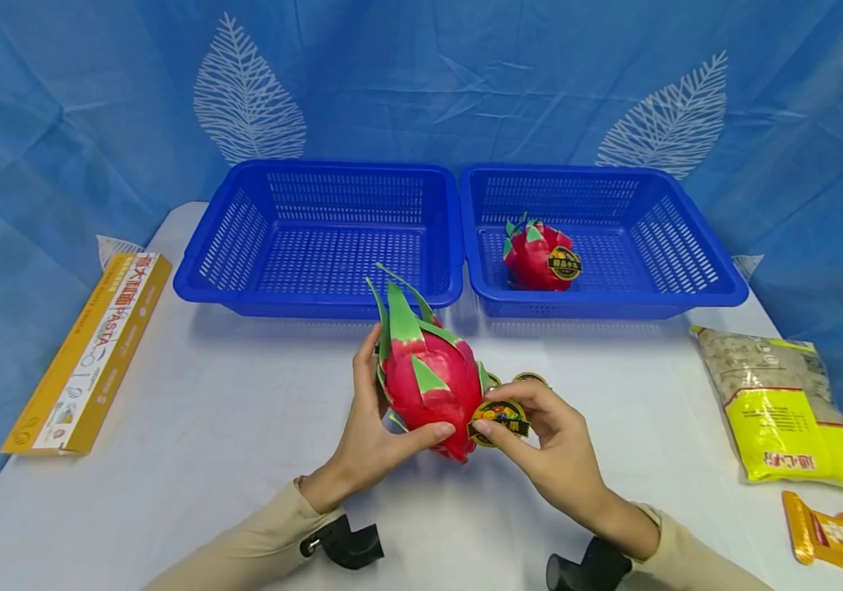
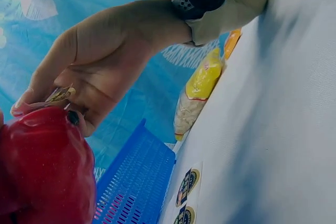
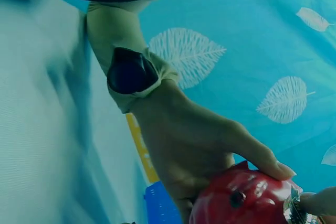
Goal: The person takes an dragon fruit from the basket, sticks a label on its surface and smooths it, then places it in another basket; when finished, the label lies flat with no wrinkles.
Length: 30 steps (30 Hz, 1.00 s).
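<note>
A large red dragon fruit [image 1: 436,373] with green leaf tips is held above the table in my left hand [image 1: 362,439], thumb across its front. At the fruit's right side, my right hand [image 1: 565,447] pinches a round black-and-gold sticker [image 1: 502,417] between thumb and fingertips. From the left wrist view, the sticker [image 2: 61,94] appears against or just beside the red skin [image 2: 47,166]; whether it sticks cannot be told. More such stickers [image 2: 188,186] lie on the table behind the right hand. In the right wrist view the left thumb [image 3: 273,166] presses on the fruit.
Two blue baskets stand side by side at the back: the left basket [image 1: 321,310] and the right basket [image 1: 613,308], which contains a smaller stickered dragon fruit [image 1: 532,258]. A pasta box [image 1: 89,353] lies left. A yellow bag [image 1: 794,410] and an orange packet [image 1: 838,533] lie right.
</note>
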Each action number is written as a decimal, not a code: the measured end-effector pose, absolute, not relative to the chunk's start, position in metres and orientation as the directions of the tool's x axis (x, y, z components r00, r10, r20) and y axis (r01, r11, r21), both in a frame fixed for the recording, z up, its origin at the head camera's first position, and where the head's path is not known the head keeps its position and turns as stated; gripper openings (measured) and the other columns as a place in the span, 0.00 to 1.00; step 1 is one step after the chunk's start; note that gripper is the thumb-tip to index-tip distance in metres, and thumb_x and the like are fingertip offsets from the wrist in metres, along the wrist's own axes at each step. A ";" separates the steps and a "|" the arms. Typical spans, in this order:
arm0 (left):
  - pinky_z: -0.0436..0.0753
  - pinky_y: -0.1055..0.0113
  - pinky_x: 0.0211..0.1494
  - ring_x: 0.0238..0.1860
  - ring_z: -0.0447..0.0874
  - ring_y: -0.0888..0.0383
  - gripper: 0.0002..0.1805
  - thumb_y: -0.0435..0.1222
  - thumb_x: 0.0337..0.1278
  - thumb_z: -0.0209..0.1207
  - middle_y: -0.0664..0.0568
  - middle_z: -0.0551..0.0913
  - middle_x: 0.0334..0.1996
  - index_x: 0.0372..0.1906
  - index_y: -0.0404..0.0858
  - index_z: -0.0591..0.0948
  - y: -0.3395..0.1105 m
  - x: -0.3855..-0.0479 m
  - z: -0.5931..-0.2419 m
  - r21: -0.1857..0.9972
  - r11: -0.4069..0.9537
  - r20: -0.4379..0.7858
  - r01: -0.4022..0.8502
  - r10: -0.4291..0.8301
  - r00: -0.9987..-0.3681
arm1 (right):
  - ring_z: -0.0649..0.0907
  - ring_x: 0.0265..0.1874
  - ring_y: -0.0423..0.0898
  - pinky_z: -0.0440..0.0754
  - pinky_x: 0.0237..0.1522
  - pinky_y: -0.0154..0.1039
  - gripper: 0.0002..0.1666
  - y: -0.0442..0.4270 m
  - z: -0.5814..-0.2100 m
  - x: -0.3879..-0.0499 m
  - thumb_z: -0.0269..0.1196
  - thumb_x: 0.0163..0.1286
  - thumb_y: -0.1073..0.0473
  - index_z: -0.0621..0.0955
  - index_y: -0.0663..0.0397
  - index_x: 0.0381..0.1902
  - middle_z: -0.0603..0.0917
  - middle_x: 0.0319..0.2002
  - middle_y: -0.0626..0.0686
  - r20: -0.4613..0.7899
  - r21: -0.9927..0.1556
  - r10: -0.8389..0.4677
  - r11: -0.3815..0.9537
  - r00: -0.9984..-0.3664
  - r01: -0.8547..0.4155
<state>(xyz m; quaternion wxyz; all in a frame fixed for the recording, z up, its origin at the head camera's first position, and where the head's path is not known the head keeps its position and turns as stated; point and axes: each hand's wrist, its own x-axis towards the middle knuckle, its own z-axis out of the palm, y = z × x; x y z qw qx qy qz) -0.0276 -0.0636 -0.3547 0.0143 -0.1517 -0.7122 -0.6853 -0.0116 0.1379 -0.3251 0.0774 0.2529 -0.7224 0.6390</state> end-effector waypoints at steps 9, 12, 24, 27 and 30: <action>0.78 0.60 0.54 0.61 0.65 0.53 0.61 0.42 0.36 0.71 0.51 0.58 0.64 0.69 0.55 0.38 -0.060 -0.027 -0.359 0.968 -0.014 0.251 0.252 0.145 -0.957 | 0.81 0.41 0.37 0.79 0.45 0.28 0.21 0.131 -0.332 -0.009 0.64 0.46 0.81 0.76 0.69 0.41 0.79 0.37 0.54 0.497 -0.846 -0.226 0.085 -0.837 -0.526; 0.78 0.60 0.54 0.61 0.65 0.52 0.61 0.43 0.36 0.71 0.51 0.59 0.64 0.69 0.55 0.38 -0.059 -0.027 -0.360 0.966 -0.017 0.257 0.256 0.129 -0.958 | 0.80 0.41 0.38 0.78 0.48 0.29 0.22 0.129 -0.333 -0.009 0.64 0.45 0.82 0.76 0.69 0.41 0.80 0.36 0.57 0.543 -0.818 -0.217 0.083 -0.811 -0.569; 0.78 0.58 0.53 0.60 0.66 0.49 0.61 0.46 0.36 0.70 0.46 0.60 0.63 0.70 0.51 0.38 -0.057 -0.025 -0.367 0.959 0.019 0.281 0.284 0.088 -0.956 | 0.81 0.41 0.39 0.79 0.45 0.27 0.26 0.127 -0.337 -0.010 0.69 0.42 0.76 0.76 0.68 0.44 0.80 0.37 0.59 0.635 -0.708 -0.227 0.213 -0.738 -0.674; 0.78 0.59 0.53 0.61 0.66 0.50 0.61 0.46 0.36 0.70 0.48 0.60 0.63 0.70 0.52 0.38 -0.057 -0.025 -0.366 0.961 0.007 0.276 0.277 0.086 -0.957 | 0.81 0.42 0.38 0.78 0.46 0.26 0.28 0.128 -0.338 -0.011 0.70 0.44 0.72 0.75 0.67 0.46 0.80 0.38 0.59 0.623 -0.693 -0.240 0.271 -0.744 -0.668; 0.78 0.61 0.53 0.61 0.66 0.51 0.61 0.45 0.36 0.70 0.49 0.60 0.63 0.70 0.52 0.38 -0.057 -0.025 -0.366 0.963 -0.015 0.270 0.270 0.084 -0.959 | 0.81 0.39 0.37 0.77 0.43 0.23 0.30 0.129 -0.338 -0.012 0.71 0.44 0.70 0.74 0.66 0.48 0.80 0.37 0.56 0.591 -0.699 -0.241 0.325 -0.770 -0.638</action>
